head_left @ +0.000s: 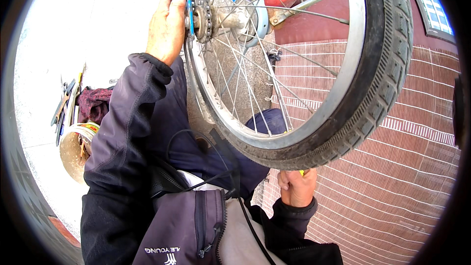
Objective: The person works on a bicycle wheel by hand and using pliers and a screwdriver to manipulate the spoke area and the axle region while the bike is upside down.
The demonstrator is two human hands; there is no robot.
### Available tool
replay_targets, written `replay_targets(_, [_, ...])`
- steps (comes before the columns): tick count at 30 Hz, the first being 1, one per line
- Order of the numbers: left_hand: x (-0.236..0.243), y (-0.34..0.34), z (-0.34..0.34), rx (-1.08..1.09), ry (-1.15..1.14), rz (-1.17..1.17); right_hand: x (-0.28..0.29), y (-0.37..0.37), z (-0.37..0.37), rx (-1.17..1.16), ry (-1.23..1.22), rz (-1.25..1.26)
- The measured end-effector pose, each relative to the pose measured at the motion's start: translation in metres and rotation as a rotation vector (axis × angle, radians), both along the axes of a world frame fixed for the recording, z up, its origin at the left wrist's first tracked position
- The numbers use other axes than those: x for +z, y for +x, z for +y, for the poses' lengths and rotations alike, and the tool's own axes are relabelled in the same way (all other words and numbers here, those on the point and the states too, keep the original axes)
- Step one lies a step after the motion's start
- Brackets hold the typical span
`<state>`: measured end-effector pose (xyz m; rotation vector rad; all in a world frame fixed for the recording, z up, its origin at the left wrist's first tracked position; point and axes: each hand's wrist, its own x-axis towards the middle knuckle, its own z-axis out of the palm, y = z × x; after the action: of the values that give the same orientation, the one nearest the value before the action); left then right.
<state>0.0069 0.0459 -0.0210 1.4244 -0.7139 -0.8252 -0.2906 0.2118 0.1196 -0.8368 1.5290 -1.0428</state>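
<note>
A bicycle wheel (360,68) with a black knobbly tyre and silver spokes stands tilted before me, filling the upper right. My left hand (167,29) is closed on the blue bicycle frame (188,7) beside the chain (206,5) and the hub (233,19); its fingertips are partly hidden. Just below the tyre's lower edge, my right hand (297,186) is closed. A bit of something yellow (301,172) shows at its fingers, mostly hidden, so its kind does not show.
Several hand tools (66,103) lie on the pale floor at left, beside a dark red cloth (94,104) and a round tub (73,153) with things in it. A reddish-brown slatted mat (378,186) covers the right side. A dark cable (248,216) hangs across my jacket.
</note>
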Motion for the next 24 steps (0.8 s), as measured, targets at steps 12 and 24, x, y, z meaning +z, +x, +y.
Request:
replay_targets(12, [-0.006, 0.003, -0.001, -0.009, -0.010, -0.045, -0.006, -0.003, -0.001, -0.052, -0.192, 0.073])
replay_targets(24, [-0.004, -0.002, -0.002, 0.001, -0.011, 0.026, 0.003, 0.011, -0.001, -0.030, -0.127, 0.117])
